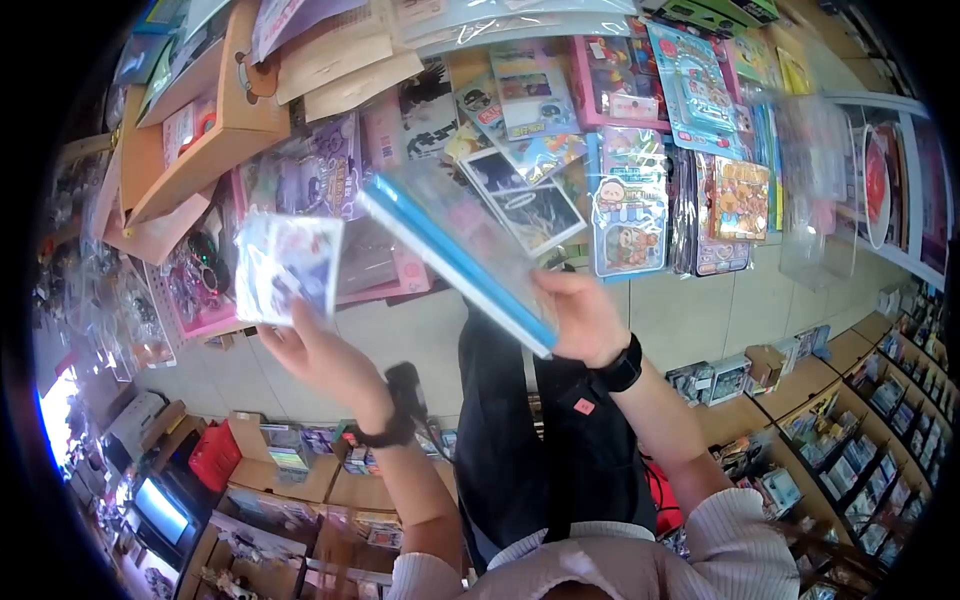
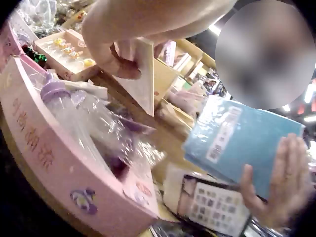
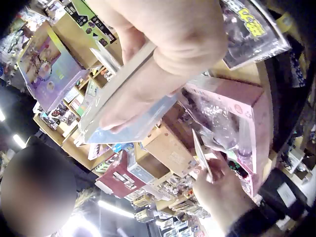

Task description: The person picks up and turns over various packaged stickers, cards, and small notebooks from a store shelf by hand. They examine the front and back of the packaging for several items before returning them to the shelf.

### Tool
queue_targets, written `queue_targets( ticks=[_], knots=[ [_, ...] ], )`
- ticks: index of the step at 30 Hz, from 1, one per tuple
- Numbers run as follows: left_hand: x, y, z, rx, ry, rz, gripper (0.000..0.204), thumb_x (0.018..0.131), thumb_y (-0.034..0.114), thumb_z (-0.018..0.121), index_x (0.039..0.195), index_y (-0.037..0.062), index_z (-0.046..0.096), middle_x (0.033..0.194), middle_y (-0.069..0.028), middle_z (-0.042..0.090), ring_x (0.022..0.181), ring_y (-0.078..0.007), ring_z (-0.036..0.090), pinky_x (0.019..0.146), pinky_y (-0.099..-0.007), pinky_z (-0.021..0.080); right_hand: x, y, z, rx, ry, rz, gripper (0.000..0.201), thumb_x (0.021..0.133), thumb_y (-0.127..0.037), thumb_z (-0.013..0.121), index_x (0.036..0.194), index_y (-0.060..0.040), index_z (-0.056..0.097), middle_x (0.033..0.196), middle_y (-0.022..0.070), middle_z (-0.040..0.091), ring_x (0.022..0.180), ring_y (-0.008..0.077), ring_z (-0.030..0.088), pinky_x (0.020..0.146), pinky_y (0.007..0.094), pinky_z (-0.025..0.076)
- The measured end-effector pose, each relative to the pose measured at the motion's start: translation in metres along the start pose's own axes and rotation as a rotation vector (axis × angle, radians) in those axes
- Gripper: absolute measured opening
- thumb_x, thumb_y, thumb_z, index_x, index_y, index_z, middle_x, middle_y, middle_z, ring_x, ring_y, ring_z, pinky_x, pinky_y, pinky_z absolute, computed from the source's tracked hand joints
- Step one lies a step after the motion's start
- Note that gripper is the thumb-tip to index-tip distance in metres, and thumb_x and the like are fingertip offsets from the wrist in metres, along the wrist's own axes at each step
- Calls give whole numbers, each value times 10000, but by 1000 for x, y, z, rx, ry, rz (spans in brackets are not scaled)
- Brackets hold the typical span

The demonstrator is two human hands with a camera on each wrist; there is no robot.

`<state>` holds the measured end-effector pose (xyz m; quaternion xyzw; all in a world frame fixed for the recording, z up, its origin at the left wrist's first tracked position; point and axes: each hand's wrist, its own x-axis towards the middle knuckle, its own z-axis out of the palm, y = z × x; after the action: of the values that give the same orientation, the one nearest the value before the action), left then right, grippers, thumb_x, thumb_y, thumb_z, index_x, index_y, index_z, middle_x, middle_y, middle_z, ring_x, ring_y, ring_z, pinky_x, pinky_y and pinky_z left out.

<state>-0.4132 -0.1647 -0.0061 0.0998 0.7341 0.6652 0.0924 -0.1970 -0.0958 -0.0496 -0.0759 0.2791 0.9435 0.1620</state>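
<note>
My left hand (image 1: 330,362) pinches a small clear-wrapped packet (image 1: 290,262) with a blue and white print, held above the pink box at the left. In the left wrist view the packet (image 2: 142,74) shows nearly edge-on between thumb and fingers. My right hand (image 1: 588,318) grips the lower end of a flat blue pack (image 1: 450,255) in clear wrap, tilted over the table's front edge. Its blue face (image 2: 242,143) carries a white label in the left wrist view, with the fingers (image 2: 291,168) spread along it. The two held things are apart.
A pink box (image 2: 59,163) holds clear plastic packages. Sticker packs (image 1: 628,215) and black-and-white cards (image 1: 525,205) lie across the table, with a cardboard box (image 1: 210,150) at the back left. Shelves of small goods (image 1: 840,440) stand behind the person.
</note>
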Motion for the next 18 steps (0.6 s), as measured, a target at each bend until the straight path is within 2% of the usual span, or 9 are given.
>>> queue_targets(
  ticks=[2,3,6,9,11,13,15,17,18],
  knots=[
    [20,-1,11,15,-79,10,446,880,81,497,1252,-85,313,1169,-179,495,1046,-198,499,912,-316,385,-1,10,-5,-65,59,11,392,914,-156,425,1259,25,378,1198,175,530,1052,275,564,850,419,481],
    [31,-10,14,19,-152,58,431,876,91,516,1227,-83,336,1129,-162,504,996,-184,501,877,-301,395,-1,17,0,-71,166,-7,385,912,-144,427,1255,25,382,1176,164,546,1031,266,578,828,410,495],
    [44,-22,21,116,-250,65,423,868,94,538,1216,-68,360,1119,-160,494,999,-197,495,844,-289,404,3,34,0,-214,250,7,349,906,-109,432,1228,25,402,1144,155,561,979,257,604,772,417,526],
    [42,-66,-3,3,-125,149,497,858,103,558,1267,-59,327,1195,-175,440,1045,-217,468,851,-315,407,1,44,12,-431,200,6,341,892,-88,461,1209,26,411,1098,154,578,934,273,620,726,454,543],
    [15,-38,-2,116,-123,137,565,878,169,538,1324,-45,265,1261,-183,380,1095,-235,441,879,-344,395,3,47,14,-428,200,-7,342,876,-72,492,1195,25,416,1037,143,595,898,291,629,686,482,550],
    [2,-31,-9,86,-262,351,579,893,232,501,1344,-29,249,1278,-187,379,1125,-247,438,933,-371,373,8,47,16,-548,239,-30,338,871,-71,508,1184,24,424,1000,134,602,889,293,630,689,482,549],
    [2,-28,-11,146,-229,327,523,910,259,446,1327,-20,298,1281,-180,392,1151,-252,431,983,-381,347,18,37,11,-571,275,-37,313,875,-83,509,1157,32,440,980,153,610,846,290,643,697,474,549],
    [-5,-13,-8,137,-115,-13,452,919,215,409,1301,-18,343,1253,-167,429,1139,-236,446,974,-368,360,27,28,4,-556,272,-85,314,874,-90,513,1152,36,441,986,178,610,847,297,643,697,475,549],
    [-19,2,1,-30,-141,-115,454,944,308,378,1242,-33,394,1235,-127,459,1137,-175,435,949,-352,359,30,24,2,-554,261,-90,317,874,-92,514,1152,39,438,996,192,609,857,303,641,696,474,549]
  ],
)
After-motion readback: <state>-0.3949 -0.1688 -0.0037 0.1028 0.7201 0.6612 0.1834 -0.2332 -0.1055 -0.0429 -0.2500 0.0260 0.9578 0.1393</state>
